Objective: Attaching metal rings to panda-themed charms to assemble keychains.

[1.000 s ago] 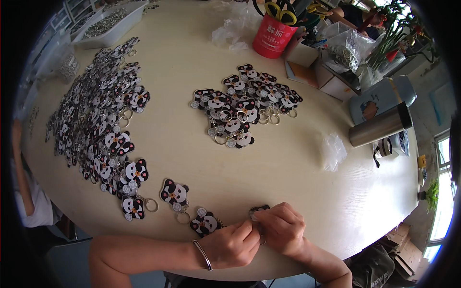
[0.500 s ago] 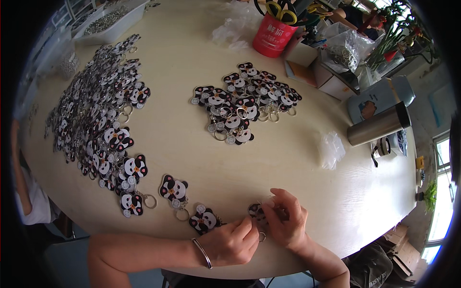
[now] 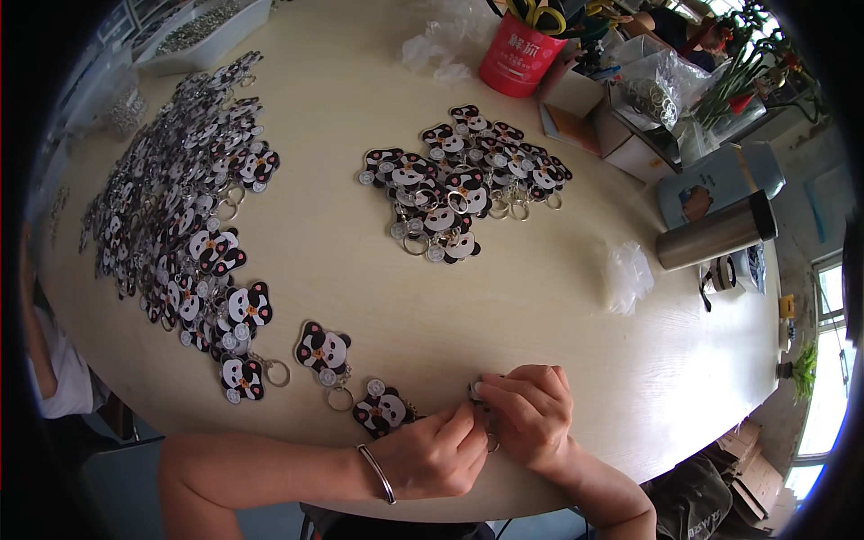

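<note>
A red cup (image 3: pixel 522 56) of scissors, a steel flask (image 3: pixel 715 236) on its side, crumpled plastic bags (image 3: pixel 627 275) and open boxes (image 3: pixel 621 135) sit along the table's (image 3: pixel 558 297) far side.

Panda keychains (image 3: pixel 463 184) glossy plastic-looking, thin shiny metal rings. Table (image 3: pixel 558 297) smooth matt pale wood-look. Flask (image 3: pixel 715 236) at 3 o'clock brushed metal. Bags (image 3: pixel 628 274) crinkly clear plastic. Red cup (image 3: pixel 517 49) at 12 glossy. Wrist bangle (image 3: pixel 378 472) shiny metal.
</note>
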Motion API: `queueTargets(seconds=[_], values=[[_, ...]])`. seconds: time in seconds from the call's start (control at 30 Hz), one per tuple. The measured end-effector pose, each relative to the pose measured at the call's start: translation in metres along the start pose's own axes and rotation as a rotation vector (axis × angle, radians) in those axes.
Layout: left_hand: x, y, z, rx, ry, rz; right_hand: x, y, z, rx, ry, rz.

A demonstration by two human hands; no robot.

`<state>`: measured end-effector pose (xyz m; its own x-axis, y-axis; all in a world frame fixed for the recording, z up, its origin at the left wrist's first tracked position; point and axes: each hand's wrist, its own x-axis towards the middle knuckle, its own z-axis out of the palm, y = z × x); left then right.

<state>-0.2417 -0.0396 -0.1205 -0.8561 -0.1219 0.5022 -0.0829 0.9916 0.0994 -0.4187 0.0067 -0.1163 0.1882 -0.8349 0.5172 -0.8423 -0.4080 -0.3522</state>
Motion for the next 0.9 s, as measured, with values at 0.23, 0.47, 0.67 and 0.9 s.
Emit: queueTargets(seconds=[0.23,0.47,0.67,0.9], values=[[0.001,-0.003,0.0,-0.025,0.004,-0.008,0.001,0.001,-0.004,0.108,0.003,-0.029],[0.0,-0.002,-0.001,0.009,0.012,0.034,0.012,0.009,-0.012,0.168,-0.094,0.183],[-0.001,-0.001,-0.002,-0.029,-0.03,0.011,0.026,0.011,-0.011,0.245,-0.23,0.096],[-0.001,0.0,-0.001,-0.067,-0.018,0.002,0.038,0.012,-0.018,0.08,-0.47,-0.087]])
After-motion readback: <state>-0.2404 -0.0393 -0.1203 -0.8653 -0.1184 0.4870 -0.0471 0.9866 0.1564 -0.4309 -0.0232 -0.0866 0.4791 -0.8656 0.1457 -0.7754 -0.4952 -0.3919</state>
